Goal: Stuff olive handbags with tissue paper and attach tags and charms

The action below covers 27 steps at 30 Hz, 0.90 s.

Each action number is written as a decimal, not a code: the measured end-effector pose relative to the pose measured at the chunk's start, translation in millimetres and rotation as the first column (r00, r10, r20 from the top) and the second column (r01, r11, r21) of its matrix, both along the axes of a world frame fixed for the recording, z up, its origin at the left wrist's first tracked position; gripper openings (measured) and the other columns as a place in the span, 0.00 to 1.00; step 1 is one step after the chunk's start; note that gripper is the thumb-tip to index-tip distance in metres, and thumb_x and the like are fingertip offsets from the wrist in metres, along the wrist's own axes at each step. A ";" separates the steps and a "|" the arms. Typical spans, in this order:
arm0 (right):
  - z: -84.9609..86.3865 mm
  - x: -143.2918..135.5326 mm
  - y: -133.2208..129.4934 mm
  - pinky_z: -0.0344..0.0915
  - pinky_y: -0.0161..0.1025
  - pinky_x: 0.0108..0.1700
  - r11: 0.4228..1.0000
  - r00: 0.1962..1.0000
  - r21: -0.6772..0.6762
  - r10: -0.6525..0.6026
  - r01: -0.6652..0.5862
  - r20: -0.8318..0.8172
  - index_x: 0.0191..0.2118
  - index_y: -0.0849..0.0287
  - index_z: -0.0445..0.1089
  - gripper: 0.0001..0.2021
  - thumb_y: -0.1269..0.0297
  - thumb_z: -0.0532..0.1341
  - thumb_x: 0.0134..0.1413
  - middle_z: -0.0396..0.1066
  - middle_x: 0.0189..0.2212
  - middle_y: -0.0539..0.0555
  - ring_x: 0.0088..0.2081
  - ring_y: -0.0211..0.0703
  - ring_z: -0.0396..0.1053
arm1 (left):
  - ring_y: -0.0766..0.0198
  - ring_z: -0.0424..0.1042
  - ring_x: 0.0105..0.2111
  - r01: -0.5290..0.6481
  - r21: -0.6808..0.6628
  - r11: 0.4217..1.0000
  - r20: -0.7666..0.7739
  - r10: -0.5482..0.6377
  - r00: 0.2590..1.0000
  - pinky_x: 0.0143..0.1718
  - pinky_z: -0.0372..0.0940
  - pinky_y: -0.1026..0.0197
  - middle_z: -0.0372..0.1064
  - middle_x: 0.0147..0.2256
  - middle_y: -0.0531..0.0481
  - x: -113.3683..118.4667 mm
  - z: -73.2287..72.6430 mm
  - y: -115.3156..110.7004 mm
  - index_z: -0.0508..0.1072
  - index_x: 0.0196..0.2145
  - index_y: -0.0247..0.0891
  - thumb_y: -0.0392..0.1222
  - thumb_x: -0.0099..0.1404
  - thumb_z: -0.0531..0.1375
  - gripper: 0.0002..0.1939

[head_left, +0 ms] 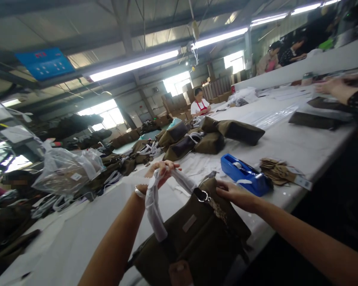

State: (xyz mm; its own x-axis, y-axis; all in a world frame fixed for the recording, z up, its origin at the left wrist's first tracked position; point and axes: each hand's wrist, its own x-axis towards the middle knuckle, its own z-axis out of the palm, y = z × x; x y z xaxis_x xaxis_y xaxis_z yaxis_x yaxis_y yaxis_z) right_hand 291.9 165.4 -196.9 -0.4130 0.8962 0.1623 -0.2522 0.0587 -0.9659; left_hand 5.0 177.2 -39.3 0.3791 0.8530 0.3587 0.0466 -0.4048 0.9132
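A dark olive handbag (203, 234) stands tilted on the near part of the table. Its arched handle (154, 206) is wrapped in white material. My left hand (164, 171), with a silvery bracelet at the wrist, is closed around the top of that handle. At the bag's upper right edge, my right hand (234, 194) grips the side with thumb and fingers; part of it is hidden behind the bag. A metal ring with a tan tassel-like charm (217, 210) hangs near the handle's base. A brown tag (180, 273) shows low on the front.
Right of the bag are a blue tape dispenser (244, 174) and a pile of brown tags (279, 171). Several similar bags (238, 131) lie beyond. A clear plastic bag (68, 169) is at left. A co-worker's hands (335, 87) are at far right; another person (199, 104) sits behind.
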 end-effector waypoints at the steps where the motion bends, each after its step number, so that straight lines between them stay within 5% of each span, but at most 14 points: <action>1: -5.2 1.6 -11.7 0.72 0.56 0.54 0.999 1.000 -0.036 0.006 -0.006 -0.004 0.55 0.56 0.75 0.28 0.45 0.70 0.52 0.79 0.48 0.59 0.50 0.59 0.77 | 0.48 0.76 0.47 0.015 -0.015 1.000 -0.038 -0.015 0.999 0.51 0.72 0.41 0.74 0.36 0.45 2.1 -1.1 -1.6 0.61 0.18 0.39 0.62 0.48 0.74 0.30; 4: -19.0 2.1 -39.8 0.71 0.54 0.56 0.984 0.994 -0.167 -0.081 0.067 -0.079 0.53 0.54 0.75 0.25 0.46 0.69 0.54 0.78 0.50 0.58 0.51 0.57 0.75 | 0.46 0.78 0.44 0.022 -0.049 0.999 -0.162 -0.029 0.986 0.47 0.73 0.44 0.78 0.42 0.38 3.9 4.4 0.6 0.77 0.27 0.37 0.56 0.48 0.75 0.20; 6: -25.5 -0.4 -51.9 0.72 0.53 0.55 0.962 0.972 -0.223 -0.193 0.160 -0.135 0.53 0.53 0.74 0.25 0.45 0.69 0.54 0.77 0.51 0.57 0.50 0.56 0.76 | 0.46 0.79 0.43 -0.020 -0.044 0.999 -0.222 0.010 0.975 0.46 0.74 0.46 0.79 0.43 0.36 0.7 13.3 3.9 0.82 0.36 0.34 0.50 0.46 0.77 0.22; 10: -29.6 -6.7 -63.9 0.74 0.50 0.52 0.929 0.930 -0.197 -0.341 0.313 -0.134 0.49 0.53 0.75 0.24 0.43 0.69 0.52 0.78 0.50 0.56 0.47 0.56 0.77 | 0.52 0.76 0.47 -0.283 0.122 0.951 -0.182 0.302 0.936 0.47 0.72 0.54 0.76 0.50 0.40 -1.5 27.9 -21.1 0.78 0.50 0.36 0.47 0.53 0.74 0.28; 11: -29.3 -8.0 -65.3 0.74 0.50 0.51 0.920 0.920 -0.174 -0.375 0.352 -0.117 0.48 0.53 0.75 0.24 0.43 0.69 0.51 0.78 0.49 0.57 0.47 0.56 0.77 | 0.56 0.75 0.48 -0.408 0.212 0.888 -0.107 0.436 0.894 0.47 0.71 0.58 0.75 0.51 0.43 3.2 27.4 -38.7 0.76 0.53 0.39 0.47 0.58 0.71 0.25; 12: -28.9 -9.3 -66.3 0.74 0.51 0.51 0.906 0.907 -0.151 -0.411 0.394 -0.096 0.47 0.54 0.76 0.24 0.42 0.69 0.51 0.78 0.48 0.57 0.46 0.56 0.77 | 0.59 0.75 0.47 -0.570 0.333 0.751 0.000 0.604 0.797 0.44 0.71 0.60 0.75 0.49 0.46 10.9 23.8 -60.4 0.75 0.53 0.41 0.47 0.62 0.68 0.22; 13: -28.5 -10.7 -66.9 0.74 0.51 0.50 0.889 0.890 -0.132 -0.450 0.439 -0.077 0.46 0.55 0.76 0.24 0.41 0.69 0.50 0.79 0.47 0.57 0.46 0.57 0.77 | 0.60 0.75 0.45 -0.723 0.411 0.555 0.182 0.727 0.662 0.41 0.71 0.62 0.75 0.47 0.48 21.4 16.8 -84.7 0.74 0.52 0.42 0.46 0.65 0.66 0.18; 14: -28.2 -12.3 -67.2 0.74 0.52 0.50 0.868 0.869 -0.116 -0.491 0.483 -0.060 0.44 0.55 0.76 0.25 0.40 0.69 0.50 0.79 0.45 0.58 0.45 0.58 0.77 | 0.63 0.74 0.42 -0.835 0.408 0.369 0.372 0.769 0.521 0.39 0.70 0.63 0.74 0.44 0.50 34.0 6.3 -109.8 0.74 0.51 0.43 0.45 0.68 0.64 0.15; 15: -28.1 -14.1 -67.2 0.74 0.52 0.50 0.845 0.846 -0.103 -0.532 0.525 -0.047 0.44 0.56 0.76 0.26 0.39 0.69 0.49 0.79 0.44 0.58 0.45 0.59 0.77 | 0.65 0.73 0.37 -0.878 0.365 0.309 0.456 0.763 0.458 0.37 0.69 0.64 0.74 0.40 0.52 47.9 -7.4 -133.5 0.74 0.48 0.43 0.44 0.69 0.63 0.11; 18: -29.3 -20.7 -67.1 0.72 0.54 0.51 0.784 0.784 -0.079 -0.620 0.616 -0.031 0.43 0.56 0.76 0.27 0.38 0.68 0.47 0.79 0.43 0.59 0.46 0.59 0.76 | 0.61 0.75 0.35 -0.756 0.283 0.590 0.098 0.766 0.635 0.36 0.71 0.61 0.75 0.39 0.50 88.4 -56.4 -179.7 0.74 0.44 0.44 0.48 0.72 0.58 0.09; 20: -31.3 -25.2 -67.8 0.72 0.53 0.51 0.758 0.759 -0.068 -0.651 0.649 -0.022 0.42 0.56 0.75 0.26 0.38 0.67 0.48 0.79 0.42 0.58 0.45 0.58 0.75 | 0.56 0.77 0.38 -0.665 0.242 0.707 -0.154 0.705 0.693 0.37 0.72 0.58 0.77 0.41 0.48 108.9 -82.9 -185.4 0.74 0.46 0.44 0.50 0.70 0.59 0.12; 23: -35.6 -29.5 -70.7 0.72 0.52 0.51 0.730 0.730 -0.042 -0.683 0.682 -0.008 0.43 0.56 0.75 0.25 0.39 0.66 0.50 0.79 0.42 0.58 0.45 0.57 0.75 | 0.50 0.77 0.42 -0.669 0.294 0.683 -0.346 0.729 0.591 0.44 0.72 0.51 0.77 0.44 0.44 127.6 -102.3 -174.4 0.72 0.50 0.42 0.52 0.64 0.65 0.20; 27: -41.0 -28.2 -76.7 0.70 0.51 0.54 0.714 0.714 0.002 -0.700 0.700 0.001 0.44 0.56 0.75 0.22 0.43 0.65 0.53 0.78 0.44 0.57 0.48 0.56 0.74 | 0.47 0.77 0.43 -0.700 0.359 0.617 -0.424 0.776 0.467 0.46 0.72 0.47 0.76 0.44 0.41 137.2 -105.9 -166.6 0.70 0.54 0.39 0.49 0.62 0.67 0.25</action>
